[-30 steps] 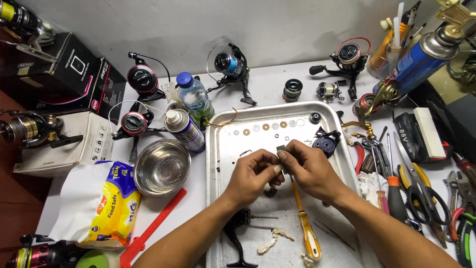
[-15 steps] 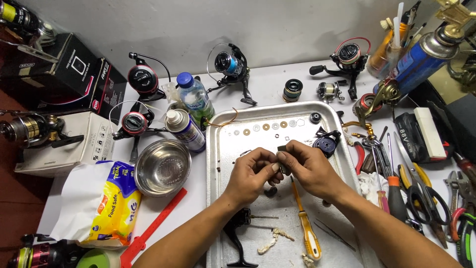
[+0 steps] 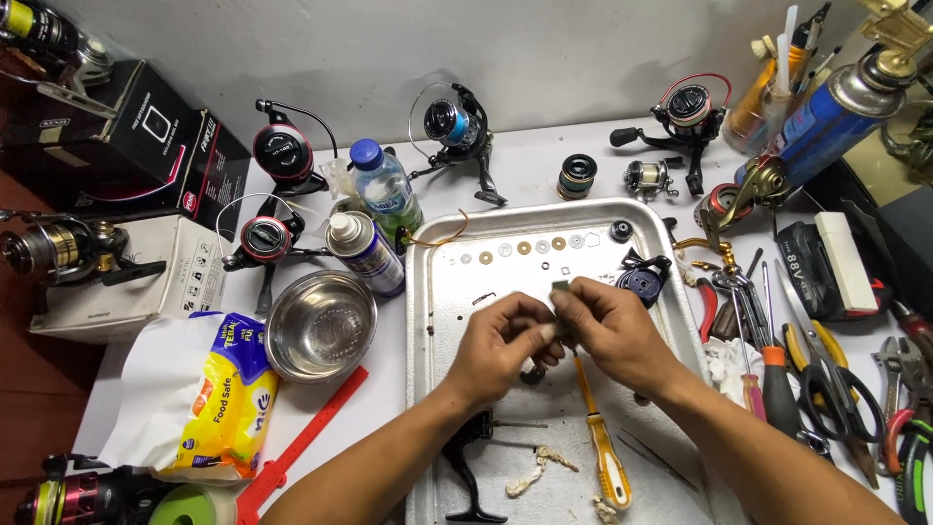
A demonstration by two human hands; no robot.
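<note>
Over the metal tray [image 3: 428,389] my left hand [image 3: 501,347] and my right hand [image 3: 614,332] meet, fingertips pinched together on a small dark reel part [image 3: 561,295]. The part is mostly hidden by my fingers. Below the hands a yellow-handled screwdriver [image 3: 603,447] lies on the tray, with a black reel handle arm [image 3: 465,462] to its left. A row of small washers [image 3: 530,247] lies along the tray's far edge, and a black round reel piece [image 3: 643,279] sits at the tray's right side.
A steel bowl [image 3: 321,324], spray can [image 3: 367,253] and water bottle [image 3: 385,190] stand left of the tray. Several fishing reels [image 3: 457,131] and boxes [image 3: 146,146] line the back and left. Pliers, screwdrivers and scissors [image 3: 826,379] crowd the right. A red strip [image 3: 306,442] lies front left.
My hands have stayed together over the tray's middle, shifting slightly as my fingers work the small part between them. Nothing else has moved.
</note>
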